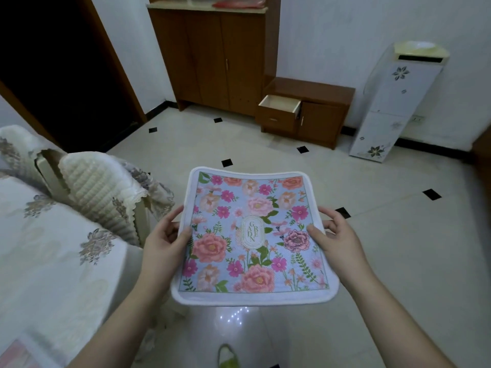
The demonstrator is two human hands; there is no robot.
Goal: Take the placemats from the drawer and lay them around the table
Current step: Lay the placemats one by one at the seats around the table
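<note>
Both hands, left hand (165, 236) and right hand (335, 235), pinched the placemat (252, 235) level, desk (53, 248) at left.

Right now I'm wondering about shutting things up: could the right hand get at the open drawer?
Probably not. The right hand grips the floral placemat with the left hand, and the open drawer sits far across bare floor.

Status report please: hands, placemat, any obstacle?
Left hand and right hand grip floral white-bordered fabric placemat. Wooden drawer open behind. Covered table left, path unobstructed.
</note>
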